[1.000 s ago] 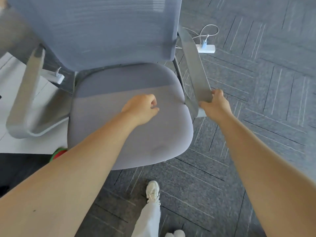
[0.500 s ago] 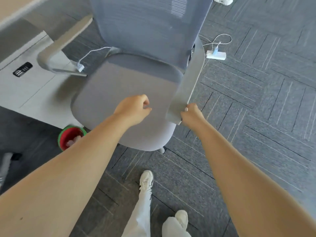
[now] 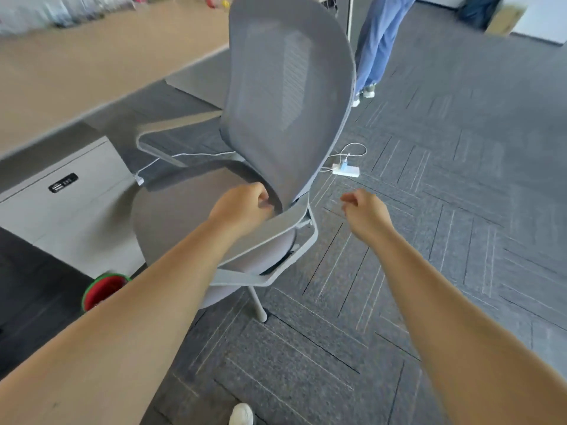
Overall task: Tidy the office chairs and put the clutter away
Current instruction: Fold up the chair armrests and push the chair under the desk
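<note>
A grey mesh office chair [image 3: 285,96] stands in front of me, turned so that its seat [image 3: 171,216] faces left toward the desk. Its near armrest [image 3: 276,231] runs under my left wrist. My left hand [image 3: 242,207] hovers over the seat by the lower edge of the backrest, fingers curled into a loose fist with nothing visibly in it. To the right of the chair, my right hand [image 3: 365,213] hangs in the air over the carpet, fingers loosely curled, touching nothing.
A wooden desk [image 3: 76,72] and a white cabinet [image 3: 76,210] stand left of the chair. A red and green bin [image 3: 102,291] sits on the floor by the cabinet. A white power strip [image 3: 346,170] with cables lies behind the chair. A person in blue trousers [image 3: 377,41] stands beyond.
My right hand has let go of the armrest and moved right. The chair has swung round, its seat now facing the desk. My view has lifted.
</note>
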